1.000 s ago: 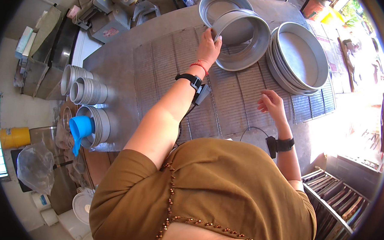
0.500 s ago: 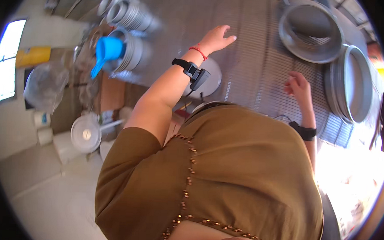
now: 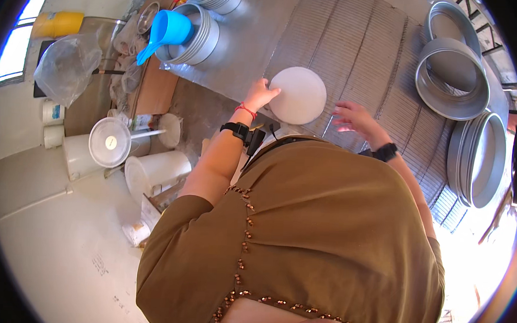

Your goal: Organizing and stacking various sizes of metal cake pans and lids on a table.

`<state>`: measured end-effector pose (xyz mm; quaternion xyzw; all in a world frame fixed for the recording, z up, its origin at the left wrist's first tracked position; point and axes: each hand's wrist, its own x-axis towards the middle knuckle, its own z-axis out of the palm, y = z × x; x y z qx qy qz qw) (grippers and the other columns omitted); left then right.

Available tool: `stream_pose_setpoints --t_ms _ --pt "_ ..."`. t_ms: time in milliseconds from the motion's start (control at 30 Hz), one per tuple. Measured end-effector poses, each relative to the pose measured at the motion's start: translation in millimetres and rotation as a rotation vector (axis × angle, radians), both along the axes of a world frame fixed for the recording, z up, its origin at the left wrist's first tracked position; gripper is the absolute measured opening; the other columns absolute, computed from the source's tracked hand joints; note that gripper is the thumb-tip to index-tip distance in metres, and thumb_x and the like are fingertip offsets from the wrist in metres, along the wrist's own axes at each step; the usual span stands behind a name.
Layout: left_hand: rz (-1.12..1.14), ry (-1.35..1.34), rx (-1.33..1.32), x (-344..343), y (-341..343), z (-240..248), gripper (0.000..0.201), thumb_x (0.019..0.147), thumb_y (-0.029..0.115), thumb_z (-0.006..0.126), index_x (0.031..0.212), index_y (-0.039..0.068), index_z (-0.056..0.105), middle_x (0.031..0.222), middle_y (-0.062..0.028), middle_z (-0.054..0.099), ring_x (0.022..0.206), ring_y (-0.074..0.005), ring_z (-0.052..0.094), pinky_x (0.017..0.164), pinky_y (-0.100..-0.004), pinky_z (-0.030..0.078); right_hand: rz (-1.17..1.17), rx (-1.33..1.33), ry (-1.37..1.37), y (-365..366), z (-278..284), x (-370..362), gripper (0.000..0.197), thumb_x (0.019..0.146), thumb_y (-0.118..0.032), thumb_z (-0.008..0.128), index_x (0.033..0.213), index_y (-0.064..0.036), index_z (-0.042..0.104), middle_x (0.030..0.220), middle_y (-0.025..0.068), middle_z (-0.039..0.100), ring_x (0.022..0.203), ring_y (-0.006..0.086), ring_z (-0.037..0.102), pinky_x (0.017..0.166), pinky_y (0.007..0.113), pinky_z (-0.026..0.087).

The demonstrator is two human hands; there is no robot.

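A white round disc (image 3: 299, 96) lies flat near the table edge in front of me, perhaps a paper round or a thin board. At its left rim is my left hand (image 3: 261, 94), thumb and forefinger apart, the thumb tip touching or nearly touching the disc. It wears a red string bracelet and a black wrist strap. To the right of the disc, a short gap away, my right hand (image 3: 357, 121) hovers with its fingers spread and nothing in them. A black band circles that wrist too.
Nested metal pans (image 3: 205, 38) stand at the left, with a blue jug (image 3: 173, 28) in them. More round pans stack up (image 3: 482, 160) on the right, beside a deep pan (image 3: 451, 103). White buckets (image 3: 166, 168) and a cardboard box (image 3: 155, 93) are left of the table (image 3: 345, 27).
My left hand has drawn back toward me to the disc's left rim. The right hand has moved left, toward the disc. My view has shifted, showing more buckets at left.
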<state>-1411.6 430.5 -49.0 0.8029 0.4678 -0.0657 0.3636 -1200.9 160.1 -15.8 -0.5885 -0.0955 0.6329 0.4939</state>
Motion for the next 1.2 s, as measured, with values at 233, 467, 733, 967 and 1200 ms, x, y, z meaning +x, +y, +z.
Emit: stream_pose_setpoints --t_ms 233,467,733,967,1200 --pt "-0.211 -0.232 -0.207 -1 28 -35 0.038 0.082 0.036 0.066 0.061 0.005 0.058 0.055 0.0012 0.051 0.05 -0.0094 0.046 0.046 -0.028 0.035 -0.118 -0.118 -0.13 43 -35 -21 0.031 0.084 -0.022 0.064 0.108 -0.0008 0.06 0.09 0.0075 0.063 0.076 0.0159 0.064 0.06 0.029 0.055" --pt "-0.266 -0.101 -0.63 37 43 40 0.02 0.085 0.024 0.066 0.08 0.008 0.055 0.069 0.0018 0.054 0.052 -0.0075 0.05 0.048 -0.023 0.042 -0.381 -0.069 -0.073 41 -34 -25 0.031 0.082 -0.022 0.068 0.102 0.0 0.059 0.08 0.0074 0.062 0.064 0.0145 0.063 0.056 0.027 0.054" --pt "-0.602 -0.35 -0.703 122 -18 88 0.015 0.092 0.015 0.058 0.097 0.001 0.059 0.08 -0.001 0.058 0.064 -0.0089 0.056 0.063 -0.024 0.047 -0.654 -0.034 -0.17 -42 38 -3 0.027 0.084 -0.022 0.069 0.099 -0.0015 0.058 0.077 0.0055 0.06 0.057 0.0127 0.062 0.053 0.025 0.053" --pt "-0.606 -0.321 -0.685 152 -52 102 0.029 0.094 0.019 0.054 0.118 0.003 0.056 0.098 -0.0069 0.063 0.077 -0.0117 0.061 0.07 -0.0265 0.05 -1.094 0.054 -0.691 -181 134 62 0.023 0.089 -0.023 0.063 0.097 -0.0018 0.062 0.072 0.0026 0.06 0.048 0.011 0.056 0.044 0.023 0.045" --pt "-0.419 -0.243 -0.637 142 -53 95 0.027 0.095 0.019 0.054 0.116 0.002 0.057 0.093 -0.0072 0.064 0.074 -0.0117 0.062 0.066 -0.0252 0.05 -1.741 0.343 -0.497 -282 125 113 0.013 0.091 -0.016 0.064 0.09 -0.0051 0.057 0.06 -0.0017 0.047 0.044 0.0088 0.047 0.043 0.023 0.04"
